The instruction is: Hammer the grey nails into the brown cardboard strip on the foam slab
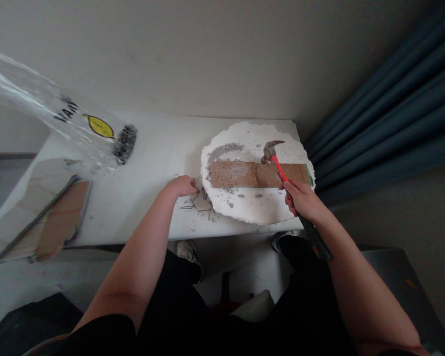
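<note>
From the head view, I look down at a white table (152,148). On it lies a big white slab (244,210) with a bumpy edge. A long brown strip (278,175) lies flat on top of the slab, near its middle. A line runs across the strip, so it could be two bits, but I can't tell for sure.

The left half of the strip has lots of tiny dots in rows. The right half looks plain, with some green (310,175) at the far end. So I think about half of the strip is worked on, and the plain half is what is left. I can't tell if the dots are holes or nail heads.

The right hand (300,198) is wrapped tight around the handle of a hammer (279,169). The hammer's head is over the strip, just right of the line. I can't tell if it touches.

The left hand (185,186) is by the left edge of the slab, with its fingers bent in. I can't tell if it has hold of anything. Thin loose nails (200,209) lie in a mess just beside it, so it looks like not all of them are used up. Gray crumbs (222,148) lie on the slab around the strip.
</note>
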{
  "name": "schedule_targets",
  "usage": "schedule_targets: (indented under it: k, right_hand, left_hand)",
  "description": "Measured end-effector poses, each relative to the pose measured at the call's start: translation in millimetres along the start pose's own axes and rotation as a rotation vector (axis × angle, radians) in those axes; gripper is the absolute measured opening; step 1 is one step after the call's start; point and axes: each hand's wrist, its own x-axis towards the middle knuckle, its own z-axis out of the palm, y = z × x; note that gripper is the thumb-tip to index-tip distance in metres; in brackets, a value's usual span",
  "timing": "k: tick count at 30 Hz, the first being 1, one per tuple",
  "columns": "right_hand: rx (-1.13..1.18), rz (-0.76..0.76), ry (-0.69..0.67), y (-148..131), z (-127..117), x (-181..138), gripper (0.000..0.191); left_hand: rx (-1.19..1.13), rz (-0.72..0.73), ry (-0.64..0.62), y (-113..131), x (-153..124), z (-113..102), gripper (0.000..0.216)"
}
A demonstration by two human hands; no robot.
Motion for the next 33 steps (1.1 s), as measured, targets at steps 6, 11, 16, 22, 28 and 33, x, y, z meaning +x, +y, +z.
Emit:
schedule_targets:
  k: [6,11,16,22,28,33]
  right_hand:
    - [-0.041,-0.003,0.003,-5,1,-2,0.023]
    - [-0.054,-0.01,0.004,-4,1,-3,0.022]
    - [-0.073,-0.033,0.001,-1,1,-2,0.024]
    - [-0.075,-0.048,-0.002,-3,1,-3,0.023]
    - [-0.086,-0.04,-0.011,-1,0,-2,0.022]
    - [-0.095,-0.036,-0.024,-1,-2,-2,0.022]
  left_hand:
    - [0.143,0.021,-0.067,14,-7,11,0.02]
    - [-0.101,-0.05,0.24,5,-5,-6,0.008]
    - [-0.839,0.145,0.816,37,3,-23,0.014]
    - [-0.922,0.562,0.595,119,-8,-11,0.013]
    - [-0.735,0.557,0.549,141,-7,-1,0.007]
    - [-0.682,0.575,0.552,140,-6,0,0.007]
